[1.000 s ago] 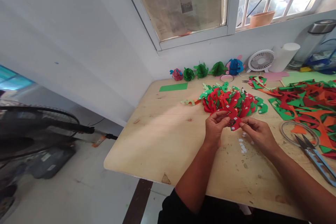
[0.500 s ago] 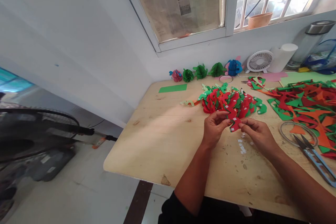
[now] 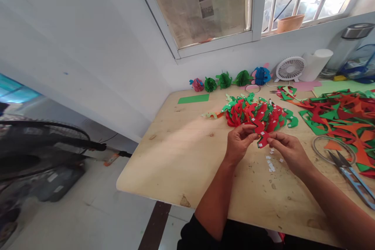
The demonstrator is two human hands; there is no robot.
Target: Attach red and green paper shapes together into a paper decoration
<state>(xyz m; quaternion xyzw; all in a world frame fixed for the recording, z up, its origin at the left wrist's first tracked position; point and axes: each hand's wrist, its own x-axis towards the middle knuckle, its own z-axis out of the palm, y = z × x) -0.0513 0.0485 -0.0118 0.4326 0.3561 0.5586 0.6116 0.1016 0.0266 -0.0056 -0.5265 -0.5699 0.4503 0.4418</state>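
Note:
Between my two hands is a red paper cutout (image 3: 264, 139) with a wavy edge and small white squares on it; some green shows along its edge. My left hand (image 3: 240, 142) pinches its left side between thumb and fingers. On the right side, the thumb and forefinger of my right hand (image 3: 286, 149) close on it. Just beyond lies a pile of red and green paper cutouts (image 3: 246, 110), many dotted with white squares. Several small white squares (image 3: 271, 167) lie loose on the wooden table (image 3: 175, 156) below my hands.
Thread snips (image 3: 351, 177) and a clear ring of tape (image 3: 318, 150) lie at right, beside a heap of red, orange and green paper scraps (image 3: 348, 121). Along the wall stand folded paper figures (image 3: 224, 80), a small white fan (image 3: 290, 68) and a glass bottle (image 3: 341, 52). A green strip (image 3: 193, 99) lies at back left.
Both hands keep their hold on the red cutout and have barely moved. The whole view has shifted very slightly.

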